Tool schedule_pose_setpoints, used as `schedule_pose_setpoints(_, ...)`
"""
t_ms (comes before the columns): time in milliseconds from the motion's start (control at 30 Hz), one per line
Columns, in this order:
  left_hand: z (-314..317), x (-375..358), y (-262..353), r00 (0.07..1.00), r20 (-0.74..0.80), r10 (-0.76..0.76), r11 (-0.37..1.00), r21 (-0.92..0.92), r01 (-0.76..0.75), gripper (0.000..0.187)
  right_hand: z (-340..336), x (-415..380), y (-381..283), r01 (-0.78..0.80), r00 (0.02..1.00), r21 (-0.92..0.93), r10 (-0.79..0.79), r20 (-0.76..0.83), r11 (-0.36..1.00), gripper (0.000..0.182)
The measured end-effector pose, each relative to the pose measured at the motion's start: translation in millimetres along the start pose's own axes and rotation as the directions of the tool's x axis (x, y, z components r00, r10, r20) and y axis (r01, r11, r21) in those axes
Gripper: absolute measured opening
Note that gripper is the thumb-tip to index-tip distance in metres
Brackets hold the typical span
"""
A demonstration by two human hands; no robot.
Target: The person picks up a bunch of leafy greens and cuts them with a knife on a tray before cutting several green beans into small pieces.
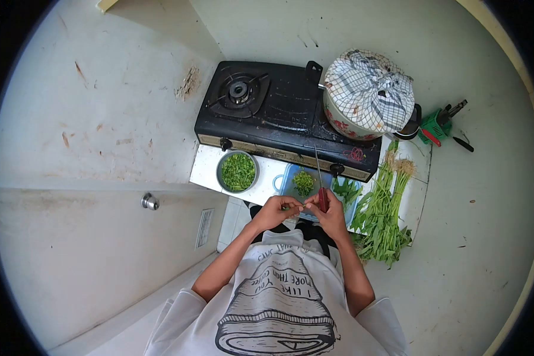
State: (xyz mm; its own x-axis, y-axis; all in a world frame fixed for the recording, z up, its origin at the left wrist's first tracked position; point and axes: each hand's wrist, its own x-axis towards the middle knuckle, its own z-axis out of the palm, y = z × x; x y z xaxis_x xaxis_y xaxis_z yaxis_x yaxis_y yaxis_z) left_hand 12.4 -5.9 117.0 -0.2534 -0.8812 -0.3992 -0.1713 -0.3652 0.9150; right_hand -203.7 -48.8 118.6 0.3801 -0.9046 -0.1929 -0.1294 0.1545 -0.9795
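A: What could go wrong for the person at the blue cutting board (291,178)?

B: The left hand (277,209) pinches a thin green stem (295,206) right beside the knife (319,178), whose red handle sits in the right hand (329,213). With the fingertips that near the blade, a slip of the edge could nick them, in my judgement. The board also looks small and lies close to the counter's near edge, so cut pieces could roll off.

A: How are the hands posed?

B: Both come together over the board's six o'clock edge. The left is curled, thumb and fingers closed on the stem. The right is wrapped shut on the handle, the blade pointing toward twelve o'clock, at the stove (279,113).

A: Where are the greens?

B: A chopped pile (303,181) lies on the board at twelve o'clock from the hands. A metal bowl of chopped greens (238,172) sits at ten o'clock, just beside the board. The uncut bunch (385,219) lies at three o'clock. A cloth-covered pot (368,95) stands on the right burner.
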Motion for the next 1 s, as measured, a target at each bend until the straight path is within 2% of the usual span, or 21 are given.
schedule_pose_setpoints(33, -5, 3, 1, 1.0, 0.023, -0.002, 1.0, -0.027, 0.003, 0.02, 3, 2, -3, 0.008, 0.999, -0.001, -0.008, -0.032, 1.0, 0.019)
schedule_pose_setpoints(100, -17, 9, 0, 0.993, 0.086, -0.083, 0.967, -0.233, 0.101, 0.021, 6, 6, -1, 0.027, 0.995, 0.014, -0.025, -0.095, 1.0, 0.019)
schedule_pose_setpoints(233, -35, 15, -2, 0.945, 0.237, -0.225, 0.771, -0.55, 0.321, 0.019, 12, 12, 5, 0.019, 0.987, -0.038, -0.024, -0.156, 0.999, 0.02)
schedule_pose_setpoints(267, -38, 14, 1, 0.929, 0.254, -0.269, 0.752, -0.548, 0.367, 0.016, 12, 12, 4, 0.006, 0.989, -0.067, -0.016, -0.149, 0.998, 0.02)
schedule_pose_setpoints(367, -44, 18, -8, 0.928, 0.34, -0.151, 0.767, -0.552, 0.327, 0.015, 12, 15, -5, -0.013, 0.991, -0.13, -0.004, -0.136, 0.991, 0.021)
schedule_pose_setpoints(467, -45, 23, -14, 0.927, 0.321, -0.192, 0.87, -0.381, 0.312, 0.011, 8, 18, -1, 0.003, 0.993, -0.148, -0.021, -0.118, 0.989, 0.022)
schedule_pose_setpoints(567, -39, 28, -21, 0.976, 0.196, -0.093, 0.975, -0.18, 0.129, 0.009, 3, 17, 7, 0.025, 0.994, -0.199, -0.046, -0.101, 0.98, 0.024)
schedule_pose_setpoints(733, -18, 34, -82, 0.998, -0.03, -0.051, 0.999, -0.016, 0.051, 0.011, -13, 5, 46, -0.009, 0.997, -0.356, -0.018, -0.072, 0.935, 0.027)
schedule_pose_setpoints(833, -1, 30, -109, 0.981, -0.181, -0.068, 0.996, 0.037, 0.075, 0.014, -26, -11, 69, -0.004, 0.998, -0.383, -0.021, -0.062, 0.924, 0.027)
schedule_pose_setpoints(933, 14, 26, -126, 0.946, -0.322, -0.032, 0.989, 0.128, 0.077, 0.011, -36, -26, 79, -0.051, 0.999, -0.44, 0.043, -0.026, 0.896, 0.029)
schedule_pose_setpoints(1000, 20, 25, -134, 0.897, -0.423, 0.126, 0.96, 0.28, -0.003, 0.01, -40, -30, 87, -0.052, 0.996, -0.488, 0.079, 0.034, 0.871, 0.032)
